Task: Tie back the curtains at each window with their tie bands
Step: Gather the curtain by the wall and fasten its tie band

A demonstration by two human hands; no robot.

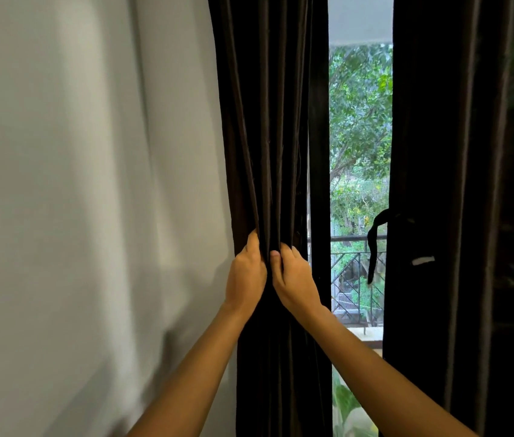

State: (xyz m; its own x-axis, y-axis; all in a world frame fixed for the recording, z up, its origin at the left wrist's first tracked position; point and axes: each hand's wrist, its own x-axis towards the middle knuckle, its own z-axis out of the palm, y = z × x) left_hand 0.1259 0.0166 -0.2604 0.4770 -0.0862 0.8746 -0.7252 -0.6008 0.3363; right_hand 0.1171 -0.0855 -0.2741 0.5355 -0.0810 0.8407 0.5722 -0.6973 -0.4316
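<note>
The left hand (246,272) and right hand (293,279) are gripping the left curtain (265,137), bunching it up. I think a tie band (375,241) is going around it next; one is dangling on the right curtain (444,152).

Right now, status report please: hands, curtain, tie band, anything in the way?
Hands: left hand and right hand both grip the dark brown left-side curtain, bunched. No band seen on it. Loose dark fabric tie band hangs on the right-side curtain. Nothing obstructing.

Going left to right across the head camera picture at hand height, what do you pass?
Wall → left hand → right hand, both gripping the left curtain → window → hanging tie band → right curtain.
</note>
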